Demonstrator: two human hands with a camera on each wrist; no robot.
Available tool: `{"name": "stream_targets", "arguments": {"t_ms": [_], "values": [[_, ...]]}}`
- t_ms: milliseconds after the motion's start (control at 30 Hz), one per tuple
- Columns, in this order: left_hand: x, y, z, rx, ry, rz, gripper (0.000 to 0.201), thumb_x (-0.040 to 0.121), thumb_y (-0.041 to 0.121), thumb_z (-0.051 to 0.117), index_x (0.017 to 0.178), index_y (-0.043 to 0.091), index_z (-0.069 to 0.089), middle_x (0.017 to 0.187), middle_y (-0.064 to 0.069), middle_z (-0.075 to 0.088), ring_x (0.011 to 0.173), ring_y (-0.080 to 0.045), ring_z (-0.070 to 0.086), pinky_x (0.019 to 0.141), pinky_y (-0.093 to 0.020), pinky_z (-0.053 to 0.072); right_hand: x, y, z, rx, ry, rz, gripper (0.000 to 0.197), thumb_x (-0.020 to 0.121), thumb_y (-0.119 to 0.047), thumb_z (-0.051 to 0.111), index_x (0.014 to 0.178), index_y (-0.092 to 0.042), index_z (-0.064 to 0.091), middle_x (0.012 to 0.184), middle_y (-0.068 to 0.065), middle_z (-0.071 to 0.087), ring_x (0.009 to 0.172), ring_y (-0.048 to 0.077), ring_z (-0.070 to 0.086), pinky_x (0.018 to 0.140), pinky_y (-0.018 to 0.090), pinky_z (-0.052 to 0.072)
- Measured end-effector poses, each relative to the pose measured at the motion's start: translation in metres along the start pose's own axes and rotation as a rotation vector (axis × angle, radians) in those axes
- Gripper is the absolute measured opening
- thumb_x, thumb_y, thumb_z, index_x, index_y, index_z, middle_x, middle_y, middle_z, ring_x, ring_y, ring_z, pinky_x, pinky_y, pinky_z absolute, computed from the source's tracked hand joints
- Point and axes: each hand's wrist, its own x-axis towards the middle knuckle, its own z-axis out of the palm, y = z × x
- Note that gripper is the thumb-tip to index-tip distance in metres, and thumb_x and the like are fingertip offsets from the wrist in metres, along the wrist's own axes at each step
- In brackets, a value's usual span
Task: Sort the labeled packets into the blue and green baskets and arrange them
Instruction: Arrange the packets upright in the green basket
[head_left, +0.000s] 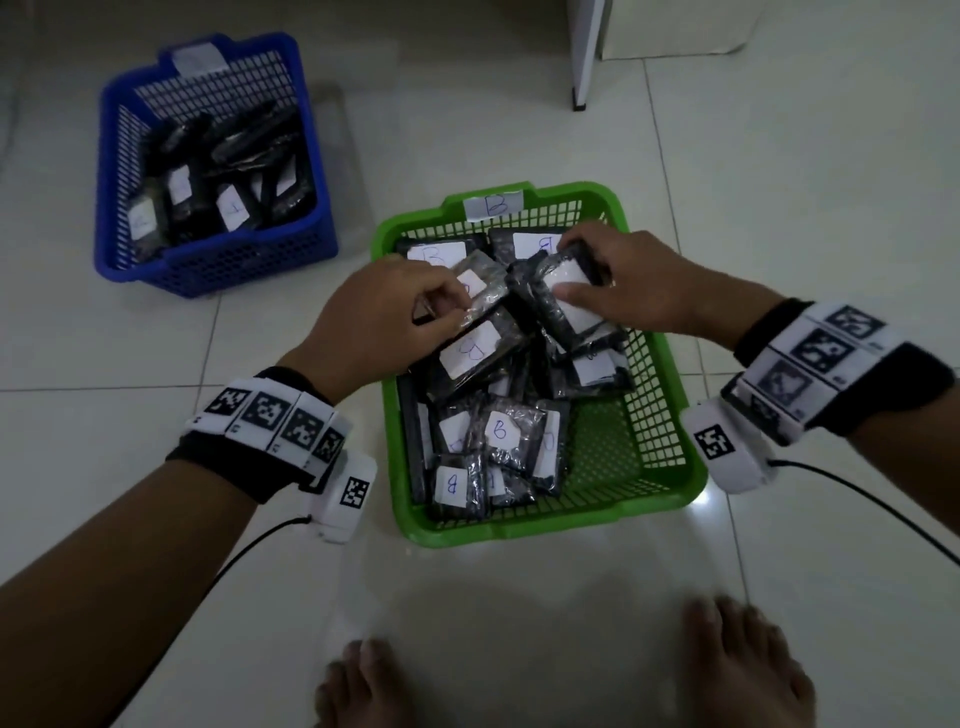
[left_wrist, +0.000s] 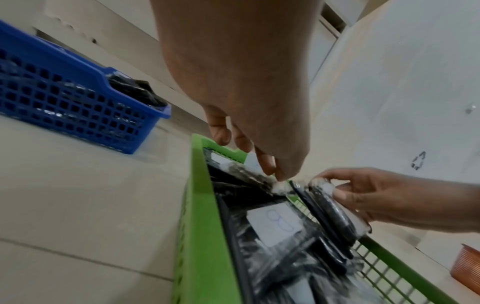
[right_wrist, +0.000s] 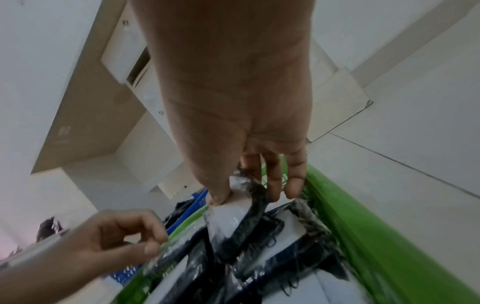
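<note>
A green basket (head_left: 670, 457) marked B sits on the floor in front of me, holding several black wrapped packets with white B labels. My left hand (head_left: 395, 317) pinches the top edge of one B packet (head_left: 475, 351) lying on the pile. My right hand (head_left: 618, 283) grips another black packet (head_left: 563, 299), thumb on its white label and fingers behind it. In the left wrist view the left hand (left_wrist: 272, 170) pinches the plastic of the packet (left_wrist: 275, 224); in the right wrist view the right hand (right_wrist: 254, 185) holds its packet (right_wrist: 233, 222). A blue basket (head_left: 208, 260) at the far left holds several more packets.
White tiled floor (head_left: 805, 208) surrounds both baskets. A white furniture leg (head_left: 584, 67) stands at the back right. My bare feet (head_left: 743, 670) are at the bottom edge. Cables run from both wrist cameras. The green basket's right side (head_left: 608, 441) holds no packets.
</note>
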Motion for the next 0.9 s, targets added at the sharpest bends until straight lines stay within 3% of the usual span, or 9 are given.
{"name": "stream_targets", "arguments": {"t_ms": [133,267,367,433,500,600,667,767,900], "values": [[-0.009,-0.010,-0.010,0.006,0.049,-0.061,0.016,0.089,0.040,0.070,0.104,0.032,0.070,0.084,0.016,0.067,0.072,-0.001,0.052,0.069,-0.031,0.045,0.006,0.005,0.011,-0.246,0.156,-0.081,0.058,0.091,-0.040,0.065,0.137,-0.011,0.046,0.126,0.015,0.049,0.111,0.034,0.049,0.095,0.040,0.042],[-0.011,-0.010,-0.009,0.157,0.017,-0.157,0.064,0.079,0.073,0.065,0.130,0.034,0.056,0.116,0.012,0.062,0.104,-0.017,0.047,0.080,-0.035,0.042,-0.001,-0.001,0.018,-0.221,0.267,-0.171,0.030,0.091,-0.033,0.066,0.115,-0.016,0.064,0.112,0.005,0.053,0.102,0.023,0.051,0.086,0.031,0.042],[-0.008,-0.001,0.000,0.299,-0.104,-0.223,0.080,0.076,0.078,0.060,0.143,0.038,0.045,0.133,0.004,0.055,0.118,-0.027,0.045,0.090,-0.042,0.045,-0.008,-0.007,0.021,-0.245,0.212,-0.202,0.033,0.091,-0.041,0.065,0.114,-0.018,0.067,0.106,0.001,0.062,0.096,0.018,0.055,0.085,0.034,0.048],[-0.006,0.005,0.005,0.335,-0.103,-0.270,0.082,0.076,0.071,0.063,0.147,0.036,0.039,0.136,0.000,0.052,0.120,-0.031,0.045,0.092,-0.046,0.045,-0.012,-0.007,0.024,-0.273,0.163,-0.213,0.038,0.089,-0.039,0.068,0.120,-0.018,0.066,0.113,0.003,0.063,0.104,0.022,0.056,0.089,0.035,0.049],[-0.007,0.009,0.003,0.370,0.000,-0.239,0.080,0.075,0.068,0.064,0.142,0.028,0.044,0.133,-0.005,0.050,0.115,-0.032,0.046,0.088,-0.044,0.046,-0.013,-0.006,0.026,-0.275,0.186,-0.218,0.031,0.091,-0.024,0.066,0.120,-0.015,0.067,0.120,0.007,0.062,0.110,0.026,0.056,0.091,0.037,0.049],[-0.011,0.010,-0.003,0.445,0.121,0.020,0.050,0.080,0.065,0.062,0.109,0.025,0.061,0.109,-0.002,0.056,0.097,-0.026,0.048,0.073,-0.036,0.040,-0.010,-0.003,0.024,-0.215,0.234,-0.182,0.025,0.088,-0.015,0.070,0.113,-0.014,0.071,0.117,0.007,0.063,0.107,0.025,0.058,0.091,0.043,0.050],[-0.015,0.009,-0.002,0.525,0.006,0.122,0.050,0.081,0.071,0.058,0.107,0.029,0.065,0.105,0.003,0.063,0.094,-0.024,0.051,0.072,-0.035,0.038,-0.007,-0.001,0.022,-0.153,0.228,-0.158,0.024,0.084,-0.017,0.075,0.108,-0.017,0.072,0.106,0.003,0.068,0.099,0.021,0.062,0.087,0.043,0.052],[-0.024,0.008,0.008,0.614,-0.155,0.112,0.069,0.075,0.079,0.056,0.125,0.033,0.062,0.115,0.003,0.065,0.102,-0.025,0.054,0.077,-0.037,0.039,-0.004,0.001,0.018,-0.062,0.231,-0.134,0.028,0.081,-0.023,0.079,0.108,-0.018,0.073,0.102,0.004,0.071,0.094,0.020,0.065,0.087,0.040,0.053],[-0.033,0.014,0.021,0.621,-0.176,0.198,0.054,0.077,0.064,0.061,0.113,0.026,0.073,0.103,-0.001,0.066,0.100,-0.029,0.057,0.073,-0.037,0.040,-0.004,0.005,0.011,-0.062,0.168,-0.126,0.051,0.071,-0.042,0.084,0.114,-0.019,0.071,0.110,0.004,0.069,0.100,0.019,0.061,0.090,0.037,0.050]]}}
